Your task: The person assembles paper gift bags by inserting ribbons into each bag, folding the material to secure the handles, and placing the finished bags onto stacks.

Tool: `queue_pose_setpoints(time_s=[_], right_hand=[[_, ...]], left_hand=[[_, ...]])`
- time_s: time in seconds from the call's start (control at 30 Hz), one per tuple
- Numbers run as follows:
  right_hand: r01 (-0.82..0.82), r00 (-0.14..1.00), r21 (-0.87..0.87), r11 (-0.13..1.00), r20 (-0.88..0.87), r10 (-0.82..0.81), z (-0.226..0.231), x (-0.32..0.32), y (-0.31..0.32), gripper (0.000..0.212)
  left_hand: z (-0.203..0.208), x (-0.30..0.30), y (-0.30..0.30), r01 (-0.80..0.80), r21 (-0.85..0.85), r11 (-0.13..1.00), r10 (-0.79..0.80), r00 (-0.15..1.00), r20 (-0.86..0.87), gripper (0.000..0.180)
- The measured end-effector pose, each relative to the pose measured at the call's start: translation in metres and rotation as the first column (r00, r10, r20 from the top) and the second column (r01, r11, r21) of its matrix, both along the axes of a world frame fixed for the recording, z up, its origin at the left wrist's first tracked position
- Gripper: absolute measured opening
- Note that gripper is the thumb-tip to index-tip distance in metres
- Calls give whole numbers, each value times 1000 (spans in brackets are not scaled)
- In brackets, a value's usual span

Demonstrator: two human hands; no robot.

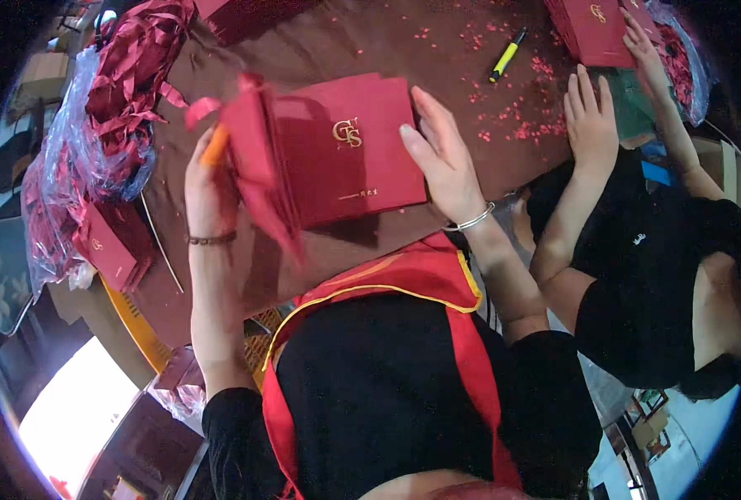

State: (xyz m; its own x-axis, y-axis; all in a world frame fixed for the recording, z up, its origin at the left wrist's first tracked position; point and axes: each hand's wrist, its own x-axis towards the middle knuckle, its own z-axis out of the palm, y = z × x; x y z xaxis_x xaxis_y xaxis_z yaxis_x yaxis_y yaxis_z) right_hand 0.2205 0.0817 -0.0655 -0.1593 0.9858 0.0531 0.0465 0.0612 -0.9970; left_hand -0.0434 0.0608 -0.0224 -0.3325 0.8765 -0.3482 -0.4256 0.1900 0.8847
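A small stack of dark red cards or flat paper bags (345, 171) with gold print lies before me on the brown-covered table. My right hand (447, 158) grips its right edge, thumb on top, with a silver bangle at the wrist. My left hand (210, 192) is closed at the left side of a blurred red piece (258, 158), held on edge and tilted over the stack's left end. An orange item (215, 145) shows at the left thumb; whether a tool or a finger cover, I cannot tell. A loop of red ribbon (203, 111) sticks out beside it.
Clear plastic bags of red ribbon (129, 83) sit at the left edge, above more red cards (108, 250). A yellow-and-black cutter or marker (508, 55) and scattered red bits (537, 125) lie at the far right. Beside me, another person's hand (591, 121) rests near red cards (591, 33).
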Motion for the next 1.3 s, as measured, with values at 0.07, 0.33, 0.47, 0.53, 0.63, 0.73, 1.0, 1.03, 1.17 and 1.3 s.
queue_pose_setpoints(time_s=[0.07, 0.33, 0.47, 0.53, 0.63, 0.73, 1.0, 1.03, 1.17, 1.3], right_hand=[[-73, 997, 16, 997, -4, 74, 0, -9, -2, 56], [-142, 987, -57, 988, 69, 146, 15, -22, -8, 49], [10, 971, 272, 962, 229, -75, 40, -14, 6, 27], [-63, 946, 530, 846, 301, -118, 62, -15, 10, 14], [-274, 925, 596, 755, 379, 37, 71, -22, 7, 16], [-428, 868, 547, 720, 471, 158, 66, -34, 6, 18], [-499, 799, 480, 722, 577, 169, 54, -40, 10, 27], [-475, 828, 475, 740, 527, 193, 52, -41, 13, 25], [-518, 807, 348, 781, 500, 313, 55, -35, 17, 21], [-492, 781, 342, 801, 579, 232, 47, -36, 9, 21]], left_hand=[[-20, -1, -10, 5, -13, 1000, -6, 993, -120, 31], [-10, 17, -22, 62, 42, 997, -54, 981, -184, 36], [6, 12, -29, 136, 140, 981, -105, 973, -206, 33], [17, 21, -28, 158, 104, 982, -121, 947, -297, 32], [28, 40, -28, 131, 90, 987, -111, 974, -199, 37], [19, 44, -35, 119, 57, 991, -93, 934, -345, 62], [22, 53, -53, 258, 39, 965, -250, 957, -150, 83], [23, 52, -54, 281, 21, 959, -277, 953, -122, 83], [20, 50, -55, 203, -5, 979, -203, 979, -18, 82], [6, 48, -58, 326, -33, 945, -325, 921, -216, 68]])
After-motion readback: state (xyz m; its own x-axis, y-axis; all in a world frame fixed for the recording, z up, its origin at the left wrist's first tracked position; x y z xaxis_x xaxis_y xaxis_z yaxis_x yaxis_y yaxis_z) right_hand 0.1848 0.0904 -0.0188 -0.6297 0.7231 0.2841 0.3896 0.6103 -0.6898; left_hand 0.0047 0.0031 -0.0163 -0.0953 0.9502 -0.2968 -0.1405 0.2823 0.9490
